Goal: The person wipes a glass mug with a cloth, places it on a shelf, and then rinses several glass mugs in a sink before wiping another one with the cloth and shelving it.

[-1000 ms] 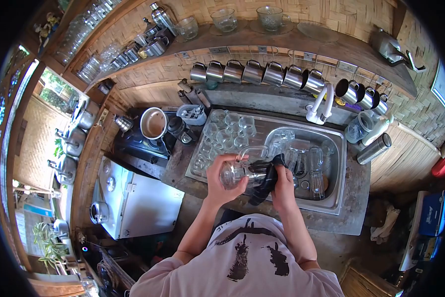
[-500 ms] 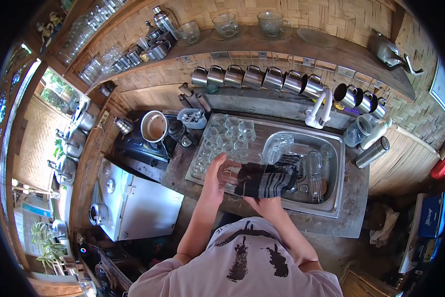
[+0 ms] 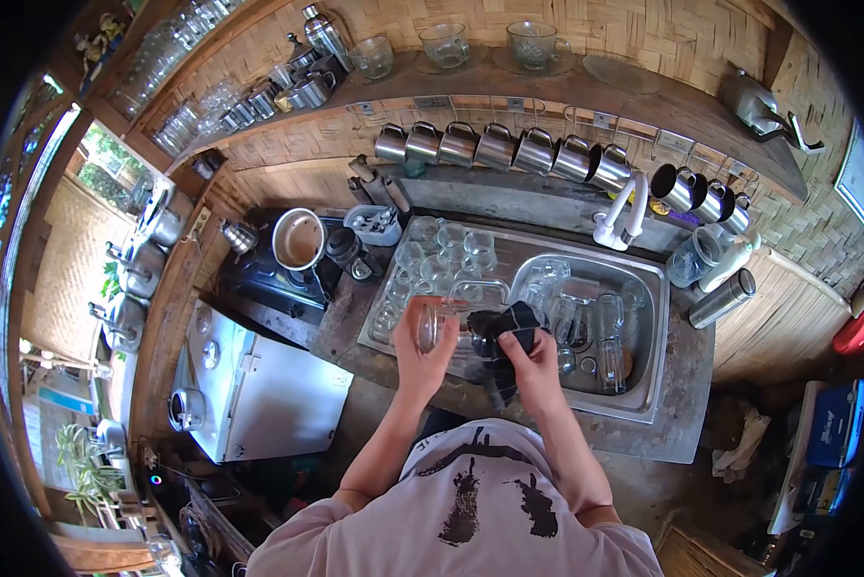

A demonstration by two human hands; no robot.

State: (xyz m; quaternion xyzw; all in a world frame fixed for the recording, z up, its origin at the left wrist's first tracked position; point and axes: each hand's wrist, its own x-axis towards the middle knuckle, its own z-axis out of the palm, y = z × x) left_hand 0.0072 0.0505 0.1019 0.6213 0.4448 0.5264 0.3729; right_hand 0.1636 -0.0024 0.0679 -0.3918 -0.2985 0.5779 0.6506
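Note:
A clear glass mug [image 3: 454,310] lies sideways over the front of the drainboard, its handle turned towards the back. My left hand [image 3: 426,351] is closed around the base end of this mug. A dark striped cloth [image 3: 495,361] is bunched at the other end of the mug, and part of it hangs down. My right hand [image 3: 532,365] grips the cloth, thumb on top. Behind the mug, several glass mugs [image 3: 441,264] stand on the drainboard. More glassware [image 3: 612,332] lies in the sink basin [image 3: 655,337] to the right of my right hand.
A white faucet [image 3: 616,226] rises behind the sink. Steel mugs [image 3: 494,149] hang below the wooden shelf [image 3: 451,88]. To the left are a stove with a pot [image 3: 298,240], a black jar [image 3: 347,252] and a white freezer [image 3: 288,404]. A steel flask [image 3: 723,298] stands at the right.
The cloth, spread out towards the right before, is now bunched at the mug's end. My right hand has risen from beneath the cloth, and my left fingers have closed around the mug.

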